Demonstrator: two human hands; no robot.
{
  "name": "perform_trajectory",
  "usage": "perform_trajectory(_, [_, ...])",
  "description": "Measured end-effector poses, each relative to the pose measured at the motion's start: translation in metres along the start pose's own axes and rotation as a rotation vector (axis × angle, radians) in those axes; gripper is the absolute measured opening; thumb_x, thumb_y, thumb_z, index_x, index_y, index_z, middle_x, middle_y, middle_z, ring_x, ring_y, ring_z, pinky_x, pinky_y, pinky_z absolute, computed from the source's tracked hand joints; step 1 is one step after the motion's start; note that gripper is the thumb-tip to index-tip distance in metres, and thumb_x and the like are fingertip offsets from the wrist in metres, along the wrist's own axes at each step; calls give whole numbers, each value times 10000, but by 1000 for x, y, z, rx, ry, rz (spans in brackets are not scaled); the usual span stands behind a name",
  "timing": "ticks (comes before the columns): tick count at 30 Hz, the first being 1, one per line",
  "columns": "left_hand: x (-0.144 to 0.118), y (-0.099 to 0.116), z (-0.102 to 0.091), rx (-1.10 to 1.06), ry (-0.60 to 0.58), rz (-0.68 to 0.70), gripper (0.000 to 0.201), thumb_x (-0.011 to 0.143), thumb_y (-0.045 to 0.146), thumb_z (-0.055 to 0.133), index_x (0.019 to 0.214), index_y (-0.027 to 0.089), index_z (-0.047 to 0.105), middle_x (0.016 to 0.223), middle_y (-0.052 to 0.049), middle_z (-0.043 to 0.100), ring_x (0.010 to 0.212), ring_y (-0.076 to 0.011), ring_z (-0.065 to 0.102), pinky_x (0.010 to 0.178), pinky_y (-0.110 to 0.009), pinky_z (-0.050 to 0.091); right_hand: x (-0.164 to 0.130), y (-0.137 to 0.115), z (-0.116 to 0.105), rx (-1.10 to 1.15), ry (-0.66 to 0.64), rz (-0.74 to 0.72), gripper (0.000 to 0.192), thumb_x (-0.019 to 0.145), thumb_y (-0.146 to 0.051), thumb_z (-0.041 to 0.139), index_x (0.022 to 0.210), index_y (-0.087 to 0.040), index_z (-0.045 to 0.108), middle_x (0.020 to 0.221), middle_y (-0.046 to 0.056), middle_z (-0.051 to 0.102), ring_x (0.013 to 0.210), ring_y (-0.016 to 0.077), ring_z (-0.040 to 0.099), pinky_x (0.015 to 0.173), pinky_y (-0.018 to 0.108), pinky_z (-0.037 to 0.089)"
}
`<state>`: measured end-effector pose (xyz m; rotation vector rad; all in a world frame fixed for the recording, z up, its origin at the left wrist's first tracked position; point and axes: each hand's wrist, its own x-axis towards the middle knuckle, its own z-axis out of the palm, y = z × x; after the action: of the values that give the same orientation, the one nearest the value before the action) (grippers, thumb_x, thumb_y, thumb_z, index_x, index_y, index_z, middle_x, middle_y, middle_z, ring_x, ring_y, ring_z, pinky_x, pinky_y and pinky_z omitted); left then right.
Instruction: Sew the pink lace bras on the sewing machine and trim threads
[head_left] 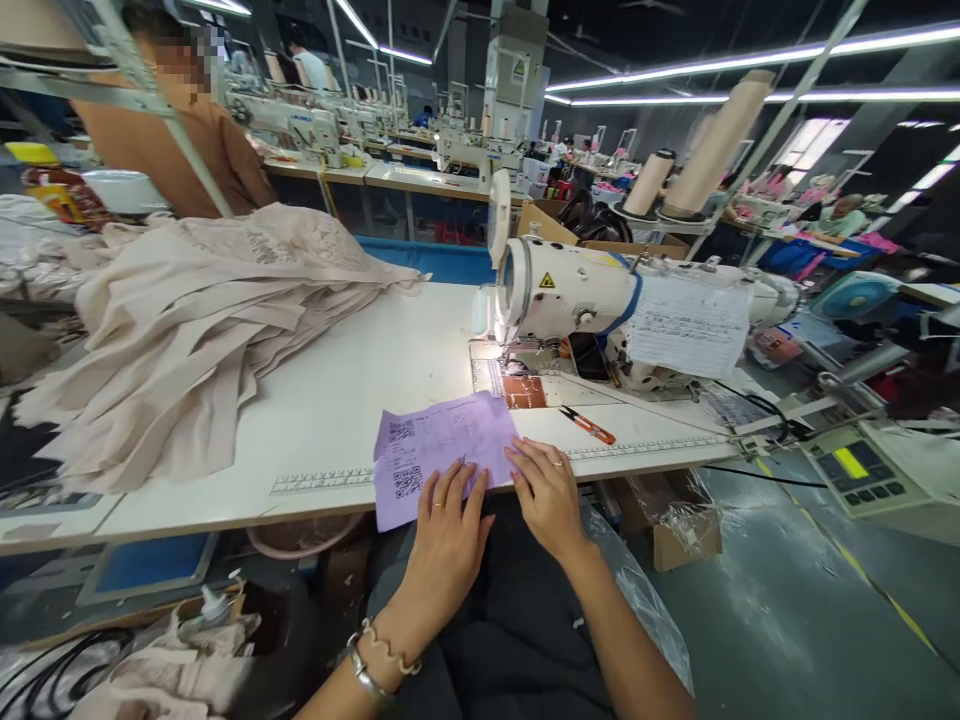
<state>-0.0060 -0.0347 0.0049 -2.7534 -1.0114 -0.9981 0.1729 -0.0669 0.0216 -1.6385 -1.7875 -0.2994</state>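
A purple paper slip (439,450) with printed codes lies at the front edge of the white sewing table (360,390). My left hand (448,540) rests flat with its fingertips on the slip's near edge, fingers spread. My right hand (550,495) lies beside it, fingertips touching the slip's right corner. Neither hand grips anything. Behind the slip stands a white sewing machine (600,300) with a paper sheet taped to its arm. Small orange thread snips (589,425) lie on the table to the right of the slip.
A big heap of beige fabric pieces (187,330) covers the table's left half. Beige thread cones (705,150) stand behind the machine. A control panel (862,470) sits at the right. A person in brown (187,130) works at the back left.
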Motion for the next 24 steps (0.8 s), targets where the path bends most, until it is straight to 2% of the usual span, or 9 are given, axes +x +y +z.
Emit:
perform_trajectory(4, [-6,0,0,47,-58,-27,478,953,96,469,1429,138,494,1458,-170,542,1406,-337,439,1180,-558,271,-4,0,3,-13,33,8,315,1004,-194,455,1238,-216,664,1279,76,692,1221,230,585,1006,430,423])
perform_trajectory(11, [-12,5,5,69,-27,-7,694,953,80,450,1592,126,184,1525,-205,454,1453,-326,377,1224,-593,72,-12,-7,13,-6,101,63,340,1002,-154,431,1271,-226,627,1309,62,679,1264,209,571,1016,396,362])
perform_trajectory(18, [-14,13,12,76,-35,-43,776,936,67,440,1604,112,49,1581,-225,338,1502,-337,251,1221,-619,59,-18,-9,22,-2,160,89,325,1001,-136,415,1248,-206,614,1315,68,675,1285,206,559,1042,390,333])
perform_trajectory(24, [-15,10,15,58,-28,-36,796,941,81,462,1604,121,24,1572,-231,352,1488,-345,288,1224,-612,38,-19,-9,24,4,159,98,318,1003,-142,414,1246,-206,608,1304,67,679,1284,206,556,1051,391,328])
